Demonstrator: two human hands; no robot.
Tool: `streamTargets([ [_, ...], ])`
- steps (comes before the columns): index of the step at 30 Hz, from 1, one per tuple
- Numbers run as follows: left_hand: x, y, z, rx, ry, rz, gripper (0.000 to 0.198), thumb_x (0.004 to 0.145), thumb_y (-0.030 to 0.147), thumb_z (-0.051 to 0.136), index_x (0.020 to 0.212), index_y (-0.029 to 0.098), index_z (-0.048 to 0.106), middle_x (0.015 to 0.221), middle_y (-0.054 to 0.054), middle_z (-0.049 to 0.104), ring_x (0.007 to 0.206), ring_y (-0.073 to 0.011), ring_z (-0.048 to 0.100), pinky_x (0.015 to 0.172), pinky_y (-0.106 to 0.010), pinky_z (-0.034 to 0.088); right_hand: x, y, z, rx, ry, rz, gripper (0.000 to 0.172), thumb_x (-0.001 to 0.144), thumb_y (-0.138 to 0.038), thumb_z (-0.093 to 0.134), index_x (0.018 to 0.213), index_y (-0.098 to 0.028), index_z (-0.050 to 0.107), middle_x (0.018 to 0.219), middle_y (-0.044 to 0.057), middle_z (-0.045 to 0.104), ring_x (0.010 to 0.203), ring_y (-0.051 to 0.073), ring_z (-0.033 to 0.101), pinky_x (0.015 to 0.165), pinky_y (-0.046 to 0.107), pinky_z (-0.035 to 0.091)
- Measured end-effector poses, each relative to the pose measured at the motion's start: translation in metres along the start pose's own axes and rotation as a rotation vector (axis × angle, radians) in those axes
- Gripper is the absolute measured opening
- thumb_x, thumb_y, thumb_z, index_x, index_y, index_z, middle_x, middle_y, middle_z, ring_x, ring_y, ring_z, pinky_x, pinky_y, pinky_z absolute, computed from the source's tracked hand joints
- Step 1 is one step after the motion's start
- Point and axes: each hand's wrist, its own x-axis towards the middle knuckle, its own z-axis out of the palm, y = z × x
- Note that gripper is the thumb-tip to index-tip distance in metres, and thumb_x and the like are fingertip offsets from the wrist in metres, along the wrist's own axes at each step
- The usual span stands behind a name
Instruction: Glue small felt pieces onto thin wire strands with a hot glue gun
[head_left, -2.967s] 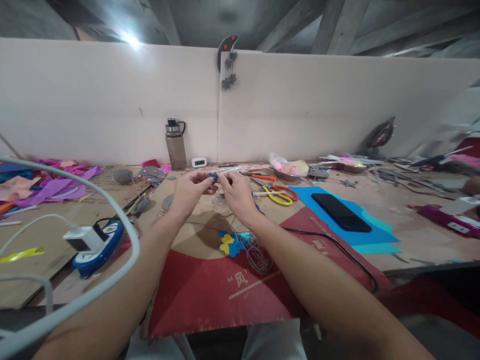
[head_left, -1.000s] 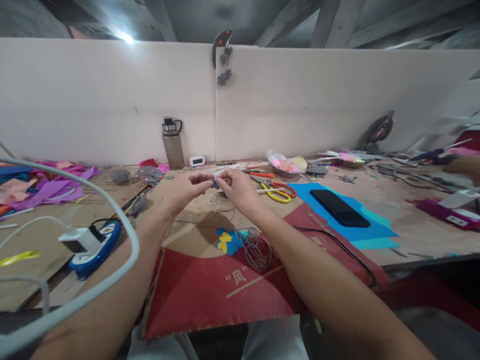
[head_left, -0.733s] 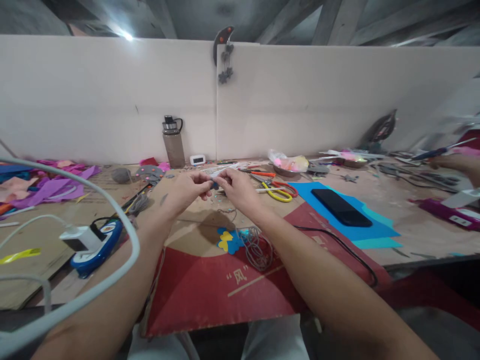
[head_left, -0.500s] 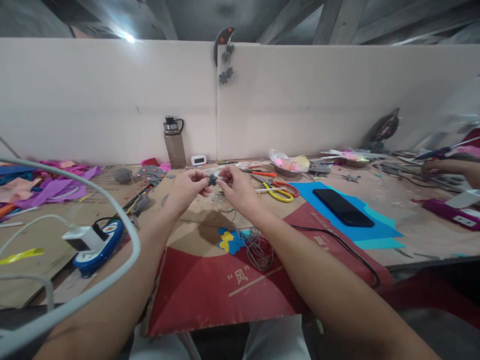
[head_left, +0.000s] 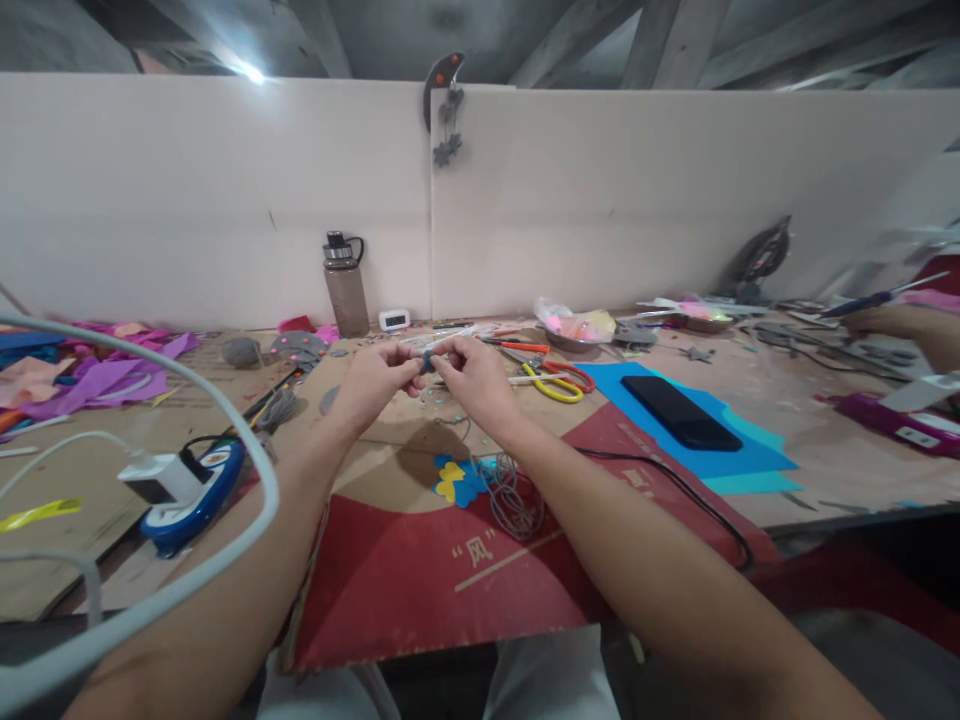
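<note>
My left hand (head_left: pixel 382 378) and my right hand (head_left: pixel 472 377) meet above the cardboard, fingertips nearly touching. Both pinch a small dark blue-grey piece (head_left: pixel 427 361), mostly hidden by the fingers. Below them lie blue and yellow cut-out shapes (head_left: pixel 452 482) beside a loose coil of grey cord (head_left: pixel 516 497), on the red part of the cardboard (head_left: pixel 420 590). Scissors with yellow and with red-orange handles (head_left: pixel 559 388) rest just right of my right hand.
A bottle (head_left: pixel 346 285) and small white clock (head_left: pixel 394 319) stand by the partition. A phone (head_left: pixel 680 412) lies on blue sheets at right. A power strip (head_left: pixel 196 495) and white cable are at left. Another person's hand (head_left: pixel 874 322) is far right.
The view has shifted very slightly. My hands stay together, with the fingertips a little closer and the small piece more covered.
</note>
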Motion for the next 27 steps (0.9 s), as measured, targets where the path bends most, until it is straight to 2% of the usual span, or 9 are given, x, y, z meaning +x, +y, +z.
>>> streamTargets([
  [5, 0.001, 0.002, -0.004, -0.239, -0.146, -0.033, 0.023, 0.068, 0.029, 0.067, 0.082, 0.01, 0.066, 0.066, -0.006, 0.064, 0.058, -0.0122, 0.059, 0.057, -0.025, 0.049, 0.002, 0.0, -0.003, 0.019, 0.02, 0.059, 0.012, 0.074, -0.025, 0.053, 0.075, -0.016, 0.061, 0.057, -0.003, 0.049, 0.054, 0.01, 0.043, 0.056, 0.023, 0.032],
  [7, 0.002, 0.001, -0.004, -0.249, -0.158, -0.042, 0.024, 0.068, 0.03, 0.067, 0.082, 0.01, 0.067, 0.069, -0.007, 0.065, 0.06, -0.0132, 0.06, 0.059, -0.026, 0.049, 0.002, 0.0, -0.003, 0.021, 0.012, 0.073, 0.012, 0.074, -0.025, 0.053, 0.073, -0.016, 0.061, 0.056, -0.004, 0.048, 0.053, 0.01, 0.042, 0.055, 0.024, 0.032],
  [11, 0.002, -0.005, -0.003, -0.125, -0.079, -0.056, 0.023, 0.066, 0.031, 0.07, 0.076, 0.011, 0.066, 0.062, -0.005, 0.064, 0.054, -0.0122, 0.058, 0.056, -0.026, 0.049, 0.002, 0.0, -0.002, 0.014, -0.012, 0.058, 0.011, 0.074, -0.025, 0.053, 0.076, -0.017, 0.06, 0.058, -0.004, 0.048, 0.055, 0.011, 0.043, 0.056, 0.024, 0.033],
  [17, 0.008, -0.012, -0.006, -0.176, 0.126, -0.059, 0.019, 0.065, 0.027, 0.068, 0.074, 0.011, 0.063, 0.061, -0.004, 0.064, 0.053, -0.0113, 0.059, 0.058, -0.026, 0.052, -0.005, -0.002, 0.006, 0.115, -0.073, 0.045, 0.028, 0.08, -0.028, 0.05, 0.105, -0.016, 0.047, 0.066, -0.004, 0.051, 0.059, 0.012, 0.049, 0.059, 0.024, 0.037],
  [19, 0.011, -0.013, -0.009, -0.205, 0.199, -0.029, 0.018, 0.064, 0.026, 0.068, 0.074, 0.011, 0.062, 0.065, -0.003, 0.064, 0.055, -0.0117, 0.061, 0.062, -0.026, 0.053, -0.009, -0.004, 0.009, 0.137, -0.118, 0.025, 0.024, 0.081, -0.028, 0.048, 0.102, -0.016, 0.049, 0.071, -0.002, 0.054, 0.063, 0.012, 0.051, 0.061, 0.024, 0.038],
  [22, 0.014, -0.016, -0.013, -0.214, 0.297, 0.033, 0.018, 0.065, 0.026, 0.067, 0.074, 0.011, 0.062, 0.068, -0.004, 0.064, 0.059, -0.0132, 0.064, 0.064, -0.027, 0.053, -0.012, -0.007, 0.011, 0.099, -0.272, -0.072, 0.016, 0.084, -0.026, 0.045, 0.084, -0.017, 0.057, 0.071, -0.001, 0.057, 0.066, 0.011, 0.051, 0.063, 0.023, 0.036],
  [25, 0.016, -0.019, -0.016, -0.233, 0.351, 0.09, 0.019, 0.066, 0.026, 0.067, 0.077, 0.011, 0.063, 0.068, -0.004, 0.064, 0.06, -0.0136, 0.064, 0.063, -0.027, 0.053, -0.009, -0.007, 0.005, 0.011, -0.399, -0.104, 0.028, 0.087, -0.029, 0.04, 0.073, -0.017, 0.062, 0.064, -0.001, 0.058, 0.062, 0.011, 0.05, 0.061, 0.023, 0.034],
  [27, 0.016, -0.02, -0.018, -0.252, 0.356, 0.105, 0.019, 0.066, 0.026, 0.067, 0.078, 0.011, 0.062, 0.069, -0.004, 0.064, 0.061, -0.0133, 0.064, 0.061, -0.025, 0.053, -0.004, -0.001, -0.003, -0.078, -0.352, -0.057, 0.033, 0.088, -0.032, 0.039, 0.072, -0.016, 0.062, 0.065, 0.0, 0.06, 0.063, 0.012, 0.051, 0.061, 0.023, 0.034],
])
